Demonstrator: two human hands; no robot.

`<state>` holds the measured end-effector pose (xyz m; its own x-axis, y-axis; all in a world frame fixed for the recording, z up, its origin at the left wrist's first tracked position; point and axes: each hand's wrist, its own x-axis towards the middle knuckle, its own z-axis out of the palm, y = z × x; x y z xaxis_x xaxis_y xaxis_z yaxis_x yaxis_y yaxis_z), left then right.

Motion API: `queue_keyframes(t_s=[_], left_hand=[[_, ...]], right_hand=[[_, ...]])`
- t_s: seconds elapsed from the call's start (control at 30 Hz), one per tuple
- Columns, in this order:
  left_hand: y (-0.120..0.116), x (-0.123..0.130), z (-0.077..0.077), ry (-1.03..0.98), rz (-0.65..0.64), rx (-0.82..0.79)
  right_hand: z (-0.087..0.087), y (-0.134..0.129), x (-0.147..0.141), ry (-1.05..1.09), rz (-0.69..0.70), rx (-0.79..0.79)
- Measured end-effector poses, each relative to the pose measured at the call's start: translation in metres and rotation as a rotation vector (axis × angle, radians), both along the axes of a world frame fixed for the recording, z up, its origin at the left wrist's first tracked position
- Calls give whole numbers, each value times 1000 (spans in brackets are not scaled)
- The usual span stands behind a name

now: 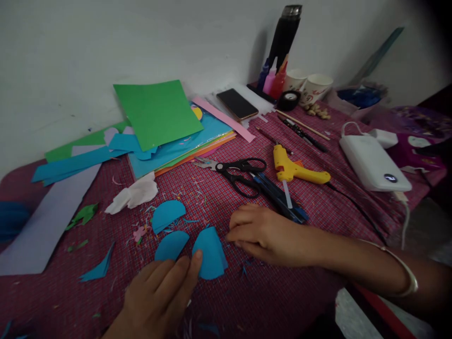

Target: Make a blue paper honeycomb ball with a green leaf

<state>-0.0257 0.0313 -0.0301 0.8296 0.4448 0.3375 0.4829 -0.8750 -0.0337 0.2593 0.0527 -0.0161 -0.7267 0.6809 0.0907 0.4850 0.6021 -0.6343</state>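
My left hand (pixel 158 294) lies low over the cloth with its fingers stretched out. Its index fingertip rests on a stack of rounded blue paper pieces (pixel 211 256). Two more blue paper half-discs sit beside it: one half-disc (pixel 171 246) is partly behind my left fingers, and a farther half-disc (pixel 167 214) lies above that. Just right of the stack, my right hand (pixel 263 233) is closed, fingers curled toward the thumb. Whatever its fingertips may pinch is hidden. Black-handled scissors (pixel 233 172) lie open-bladed beyond my right hand.
A yellow glue gun (pixel 294 167) and a blue cutter (pixel 278 197) lie past my right hand. Coloured paper sheets (pixel 158 115), a white tissue (pixel 136 194) and paper scraps spread leftward. A phone (pixel 237 103), paper cups (pixel 316 89) and a white power bank (pixel 374 162) stand farther back.
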Motion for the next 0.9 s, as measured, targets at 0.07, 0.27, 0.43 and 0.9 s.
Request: queue_keyframes(t_s=[0.07, 0.27, 0.43, 0.9], left_hand=[[0, 2, -2, -36, 11, 17], [1, 3, -1, 29, -9, 6], [2, 7, -2, 23, -14, 27], [6, 20, -1, -8, -62, 97]], right_hand=[[-1, 0, 0, 9, 11, 15], [-2, -1, 1, -38, 44, 48], [-5, -3, 1, -98, 50, 63], [-11, -5, 0, -125, 46, 84]])
